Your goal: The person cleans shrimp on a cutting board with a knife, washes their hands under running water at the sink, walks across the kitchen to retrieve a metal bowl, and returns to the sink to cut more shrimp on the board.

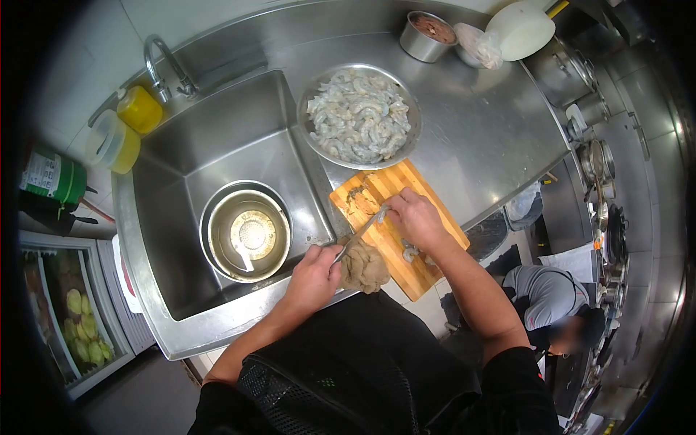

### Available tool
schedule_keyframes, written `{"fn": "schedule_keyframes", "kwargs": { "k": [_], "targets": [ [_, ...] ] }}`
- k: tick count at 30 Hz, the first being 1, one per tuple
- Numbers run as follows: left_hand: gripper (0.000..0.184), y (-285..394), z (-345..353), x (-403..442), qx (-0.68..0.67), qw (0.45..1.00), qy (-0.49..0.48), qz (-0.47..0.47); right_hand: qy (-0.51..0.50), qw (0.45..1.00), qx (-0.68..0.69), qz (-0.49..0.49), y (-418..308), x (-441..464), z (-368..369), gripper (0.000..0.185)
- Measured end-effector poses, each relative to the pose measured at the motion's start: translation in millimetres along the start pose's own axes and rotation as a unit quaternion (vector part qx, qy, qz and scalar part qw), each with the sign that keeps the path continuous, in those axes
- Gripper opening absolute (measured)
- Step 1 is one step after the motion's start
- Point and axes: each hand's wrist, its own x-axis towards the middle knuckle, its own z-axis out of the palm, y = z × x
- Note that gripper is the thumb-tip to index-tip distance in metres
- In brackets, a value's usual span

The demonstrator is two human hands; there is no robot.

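My left hand is closed round the handle of a knife, whose blade points up and right over a wooden cutting board. Pinched in my right hand is a shrimp, held at the blade's tip above the board. More shrimp lies on the board below my right hand, partly hidden by it. Orange and dark scraps are on the board's upper left. A crumpled brown cloth sits beside my left hand. Behind the board stands a large metal bowl heaped with peeled shrimp.
The sink at left holds a metal pot with liquid. Behind it are a faucet and a yellow bottle. A metal container stands at the back. Another person is at lower right, near a stove.
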Motion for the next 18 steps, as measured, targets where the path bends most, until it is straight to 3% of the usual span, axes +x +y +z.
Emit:
{"fn": "schedule_keyframes", "kwargs": {
  "k": [8, 11, 18],
  "targets": [
    [0.035, 1, -5, 4, 0.047, 0.996, 0.026, -0.065, -0.004, 0.999, 0.041, 0.001, 9, -1, 5, 0.014],
    [0.036, 1, -5, 6, 0.042, 0.997, 0.043, -0.038, 0.028, 0.998, 0.049, -0.034, 13, -4, 7, 0.012],
    [0.036, 6, 12, 18, 0.024, 1.000, 0.007, 0.001, 0.023, 0.995, 0.093, -0.002, 15, -4, 7, 0.016]
  ]
}}
